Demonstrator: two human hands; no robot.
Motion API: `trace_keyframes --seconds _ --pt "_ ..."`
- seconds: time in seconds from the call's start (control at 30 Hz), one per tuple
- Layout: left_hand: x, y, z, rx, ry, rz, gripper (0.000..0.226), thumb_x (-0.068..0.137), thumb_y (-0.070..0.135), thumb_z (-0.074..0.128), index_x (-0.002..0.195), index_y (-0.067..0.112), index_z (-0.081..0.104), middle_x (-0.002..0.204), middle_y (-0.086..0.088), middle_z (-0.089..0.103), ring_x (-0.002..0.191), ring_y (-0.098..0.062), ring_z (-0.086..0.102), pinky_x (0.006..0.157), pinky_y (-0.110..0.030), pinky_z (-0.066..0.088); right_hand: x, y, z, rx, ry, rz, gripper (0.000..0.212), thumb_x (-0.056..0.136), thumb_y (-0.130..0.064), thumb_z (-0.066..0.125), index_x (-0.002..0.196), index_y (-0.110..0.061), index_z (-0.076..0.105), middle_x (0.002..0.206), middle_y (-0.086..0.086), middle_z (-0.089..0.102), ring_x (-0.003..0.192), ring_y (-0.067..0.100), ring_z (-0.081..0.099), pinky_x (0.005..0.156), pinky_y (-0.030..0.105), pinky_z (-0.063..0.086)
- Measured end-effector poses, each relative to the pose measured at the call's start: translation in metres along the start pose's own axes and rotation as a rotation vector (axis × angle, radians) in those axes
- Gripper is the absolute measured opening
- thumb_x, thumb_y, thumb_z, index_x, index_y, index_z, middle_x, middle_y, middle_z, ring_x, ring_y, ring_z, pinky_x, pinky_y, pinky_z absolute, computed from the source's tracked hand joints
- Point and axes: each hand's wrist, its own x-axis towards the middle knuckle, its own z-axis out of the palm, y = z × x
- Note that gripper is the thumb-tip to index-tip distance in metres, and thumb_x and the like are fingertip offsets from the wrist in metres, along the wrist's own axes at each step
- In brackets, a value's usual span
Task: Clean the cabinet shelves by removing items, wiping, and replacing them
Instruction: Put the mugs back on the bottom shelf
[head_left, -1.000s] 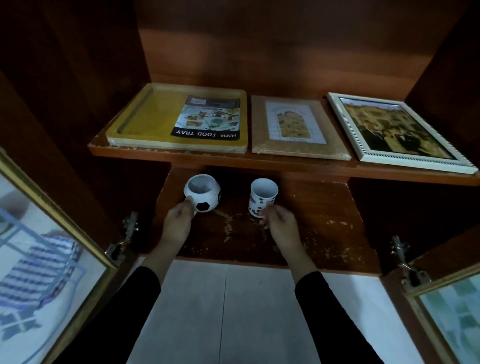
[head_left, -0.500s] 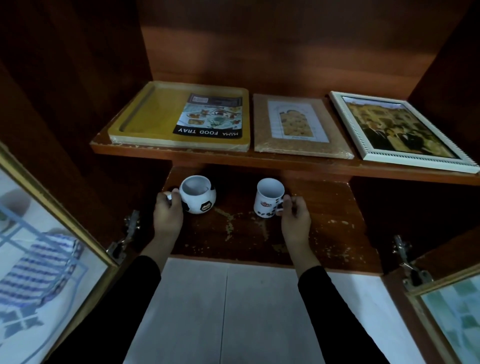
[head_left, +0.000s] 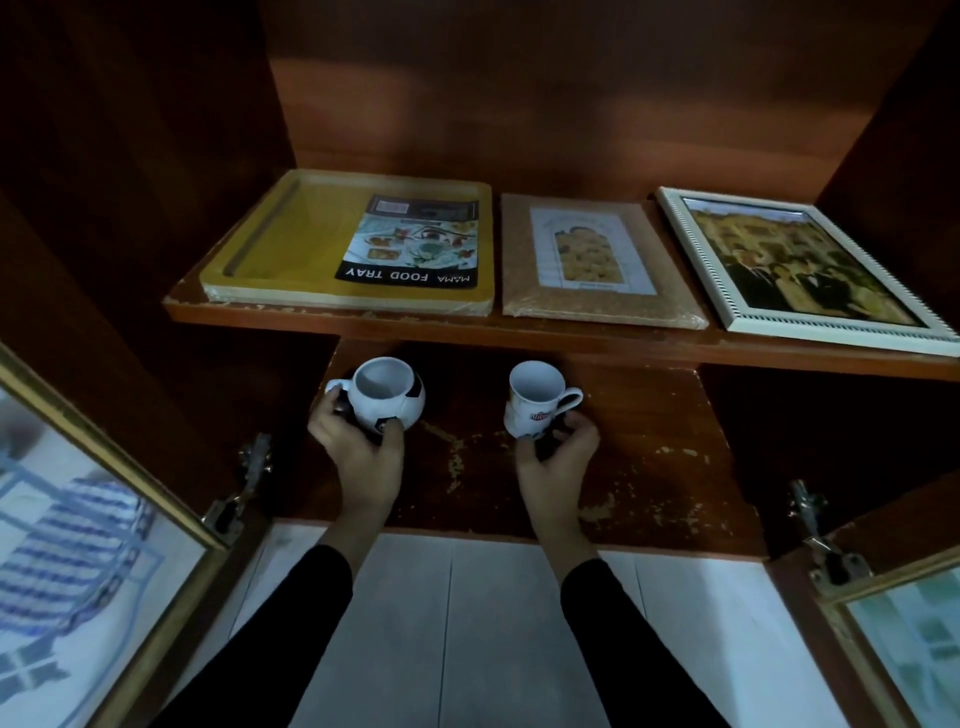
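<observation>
A round white mug patterned like a football (head_left: 387, 395) stands upright on the lower cabinet shelf (head_left: 649, 457), its handle pointing left. My left hand (head_left: 358, 447) grips its body from the near side. To its right a taller white mug with dark spots and a red logo (head_left: 535, 397) also stands upright, handle to the right. My right hand (head_left: 556, 457) holds this mug around its base. Both hands reach in under the upper shelf (head_left: 519, 338).
On the upper shelf lie a wrapped yellow food tray (head_left: 311, 244), a brown-framed picture (head_left: 592, 260) and a white-framed photo (head_left: 800, 265). Two glass cabinet doors (head_left: 78, 519) (head_left: 904, 639) stand open at left and right. The lower shelf's surface is chipped. White floor tiles (head_left: 447, 623) lie below.
Both hands shifted from the mugs' handles to their bodies and bases. The mugs have turned so both handles point outward, and they sit slightly nearer to me.
</observation>
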Motion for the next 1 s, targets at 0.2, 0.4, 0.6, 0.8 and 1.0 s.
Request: trace_keyframes --seconds 0.2,0.4,0.6,0.8,1.0 --pt "0.000 0.002 0.016 0.037 0.007 -0.008 0.098 0.067 0.010 0.089 0.142 -0.001 0.028 0.136 -0.009 0.029 0.132 -0.027 0.037 0.111 -0.039 0.038 -0.003 -0.011 0.021 -0.332 0.062 0.013 0.084 0.071 -0.036 0.084 0.137 -0.004 0.043 0.126 0.019 0.050 0.116 0.035 0.050 0.095 0.049 0.045" --pt "0.003 -0.003 0.013 0.030 -0.012 -0.010 0.094 0.070 0.014 0.089 0.143 0.005 0.031 0.141 -0.013 0.031 0.132 -0.022 0.037 0.113 -0.038 0.037 -0.003 -0.017 0.027 -0.367 0.143 0.057 0.067 0.077 -0.035 0.079 0.127 -0.005 0.045 0.122 0.018 0.049 0.113 0.037 0.049 0.094 0.046 0.040" --pt "0.003 0.000 0.010 0.015 -0.034 -0.025 0.093 0.073 0.016 0.087 0.146 0.008 0.029 0.143 -0.006 0.029 0.133 -0.015 0.034 0.114 -0.031 0.033 -0.005 -0.022 0.036 -0.381 0.183 0.076 0.068 0.075 -0.038 0.079 0.122 -0.004 0.044 0.119 0.017 0.050 0.112 0.037 0.050 0.095 0.049 0.040" --pt "0.001 0.003 0.007 0.026 -0.068 -0.032 0.096 0.072 0.017 0.088 0.146 0.008 0.027 0.144 -0.009 0.027 0.132 -0.014 0.032 0.114 -0.029 0.033 -0.009 -0.027 0.031 -0.371 0.153 0.083 0.074 0.073 -0.037 0.082 0.126 -0.004 0.044 0.122 0.017 0.049 0.115 0.036 0.048 0.096 0.051 0.041" --pt "-0.018 0.006 -0.008 0.113 -0.121 -0.032 0.089 0.077 0.015 0.083 0.146 0.004 0.028 0.148 -0.012 0.022 0.130 -0.005 0.024 0.112 -0.020 0.025 -0.025 -0.030 0.015 -0.372 0.090 0.049 0.085 0.071 -0.039 0.083 0.135 -0.003 0.040 0.129 0.018 0.046 0.120 0.037 0.047 0.095 0.054 0.043"
